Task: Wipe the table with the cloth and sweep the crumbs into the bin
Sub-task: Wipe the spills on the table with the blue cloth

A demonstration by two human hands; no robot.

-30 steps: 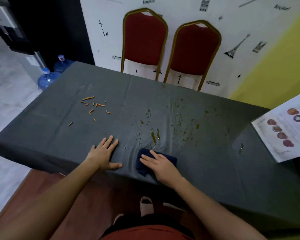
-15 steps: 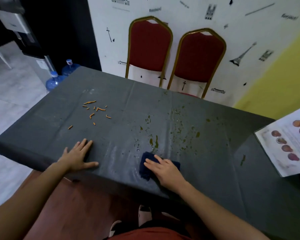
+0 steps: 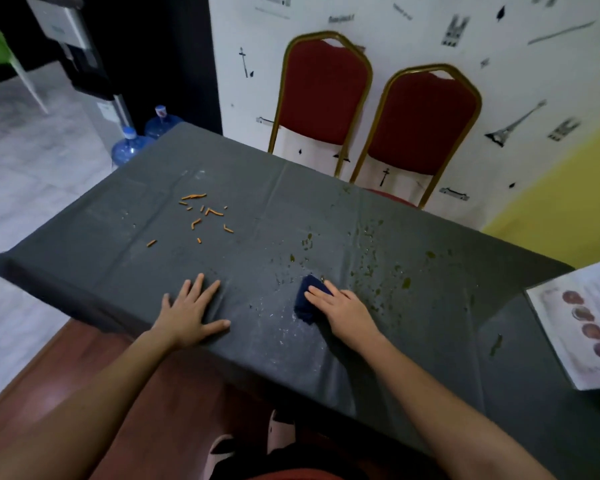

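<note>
A dark blue cloth [image 3: 305, 297] lies on the grey-covered table [image 3: 413, 341] near its front edge. My right hand [image 3: 343, 311] presses flat on the cloth and covers its right part. Greenish wet spots [image 3: 371, 268] dot the cover just beyond and to the right of the cloth. Several orange crumbs [image 3: 201, 216] are scattered at the far left of the table. My left hand [image 3: 191, 313] rests flat on the cover, fingers spread, holding nothing. No bin is in view.
Two red chairs [image 3: 326, 95] with gold frames stand behind the table against a white wall. A printed menu sheet [image 3: 589, 323] lies at the table's right end. Two blue water bottles [image 3: 132, 147] stand on the floor at the far left.
My right hand has pushed the cloth a little forward toward the wet spots. My left hand has shifted sideways along the front edge while staying flat. The view has tilted.
</note>
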